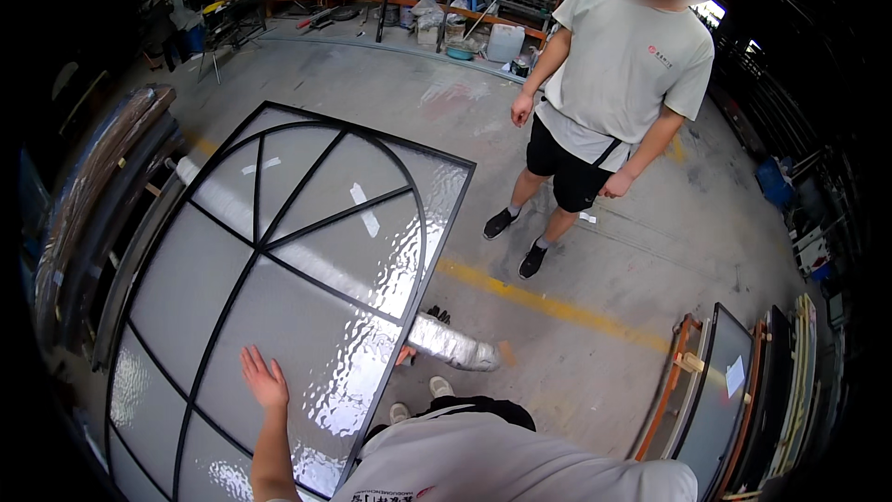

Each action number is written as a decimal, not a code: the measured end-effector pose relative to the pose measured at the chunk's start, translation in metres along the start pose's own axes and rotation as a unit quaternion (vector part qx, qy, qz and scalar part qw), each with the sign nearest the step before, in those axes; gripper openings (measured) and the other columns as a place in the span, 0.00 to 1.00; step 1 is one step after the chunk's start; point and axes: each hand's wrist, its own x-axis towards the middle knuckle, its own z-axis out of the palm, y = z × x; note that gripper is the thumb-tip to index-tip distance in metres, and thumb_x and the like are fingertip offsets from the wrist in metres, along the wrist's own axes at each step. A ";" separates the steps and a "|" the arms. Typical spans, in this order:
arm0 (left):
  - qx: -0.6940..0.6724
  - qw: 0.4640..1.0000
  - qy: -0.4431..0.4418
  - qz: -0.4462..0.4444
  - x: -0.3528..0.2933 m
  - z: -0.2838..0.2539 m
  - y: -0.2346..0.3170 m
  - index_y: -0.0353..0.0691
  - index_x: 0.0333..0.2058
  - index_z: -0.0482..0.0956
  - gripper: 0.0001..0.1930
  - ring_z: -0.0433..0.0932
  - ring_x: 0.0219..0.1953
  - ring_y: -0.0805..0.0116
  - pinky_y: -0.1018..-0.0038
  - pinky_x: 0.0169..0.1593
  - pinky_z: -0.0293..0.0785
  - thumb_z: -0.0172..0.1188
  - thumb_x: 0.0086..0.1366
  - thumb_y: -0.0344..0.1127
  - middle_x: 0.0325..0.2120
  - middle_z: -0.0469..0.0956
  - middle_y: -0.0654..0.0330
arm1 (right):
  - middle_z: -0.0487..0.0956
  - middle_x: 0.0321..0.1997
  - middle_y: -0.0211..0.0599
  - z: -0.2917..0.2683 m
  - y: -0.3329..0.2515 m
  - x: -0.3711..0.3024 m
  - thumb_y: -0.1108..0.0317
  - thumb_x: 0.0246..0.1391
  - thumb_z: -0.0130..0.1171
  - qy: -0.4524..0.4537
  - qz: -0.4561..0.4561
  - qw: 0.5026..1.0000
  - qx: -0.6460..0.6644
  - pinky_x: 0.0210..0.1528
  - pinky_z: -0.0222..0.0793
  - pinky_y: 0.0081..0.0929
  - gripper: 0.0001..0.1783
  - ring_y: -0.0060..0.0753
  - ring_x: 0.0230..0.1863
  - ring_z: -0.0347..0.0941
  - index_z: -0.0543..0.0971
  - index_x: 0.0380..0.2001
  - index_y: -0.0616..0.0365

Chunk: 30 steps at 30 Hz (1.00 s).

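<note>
– Left hand [266, 379] first: how does it look?

– Fingers a little apart, gripping nothing. It is spread over the glazed panel [316, 316]; from this angle I cannot tell whether the palm presses on the glass.

– And the right?

– Out of view, so I cannot tell how it stands.

– Where is the panel, measured from that left hand?

– Below it and on every side. One long side of the dark frame [383, 386] passes at 3 o'clock, and a long black bar [192, 395] runs by at 9. Up at 12 o'clock, thin spokes [300, 188] fan out from one hub toward a curved arch [412, 184].

– Anything on the glass?

– Two pale tape strips: one [364, 210] at 1 o'clock, another [261, 165] at 12, farther off. Bright rippled glare covers parts of the pane.

– And round about?

– At 3 o'clock a silver-wrapped tube [455, 344] juts from beneath the panel. Another person [623, 74] stands near 2 o'clock, arms lowered, clear of the frame. Between 10 and 11 leans a wrapped stack [102, 204]; well out at 3, upright panels [720, 390]. A yellow line [548, 302] crosses the floor between 2 and 3.
</note>
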 end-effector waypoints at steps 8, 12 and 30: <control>-0.007 1.000 0.004 -0.025 -0.001 0.007 0.007 0.34 0.63 0.57 0.30 0.50 0.68 0.47 0.53 0.67 0.47 0.49 0.66 0.42 0.66 0.52 0.46 | 0.77 0.19 0.32 0.040 0.021 0.025 0.50 0.42 0.71 0.034 -0.013 0.999 0.023 0.24 0.69 0.30 0.21 0.28 0.19 0.72 0.82 0.30 0.57; -0.029 0.999 -0.007 0.025 -0.027 0.002 0.060 0.31 0.62 0.58 0.31 0.49 0.68 0.45 0.53 0.68 0.46 0.51 0.64 0.40 0.65 0.52 0.43 | 0.77 0.19 0.32 0.036 0.029 0.034 0.49 0.42 0.71 0.009 -0.007 1.000 0.014 0.24 0.69 0.30 0.22 0.28 0.20 0.72 0.82 0.30 0.57; -0.326 0.913 -0.166 0.181 -0.144 -0.083 0.116 0.31 0.55 0.68 0.25 0.71 0.51 0.45 0.60 0.55 0.67 0.55 0.60 0.35 0.47 0.74 0.43 | 0.80 0.23 0.41 0.048 -0.021 -0.021 0.40 0.42 0.66 0.041 -0.234 0.961 -0.141 0.34 0.72 0.34 0.28 0.41 0.25 0.76 0.81 0.31 0.56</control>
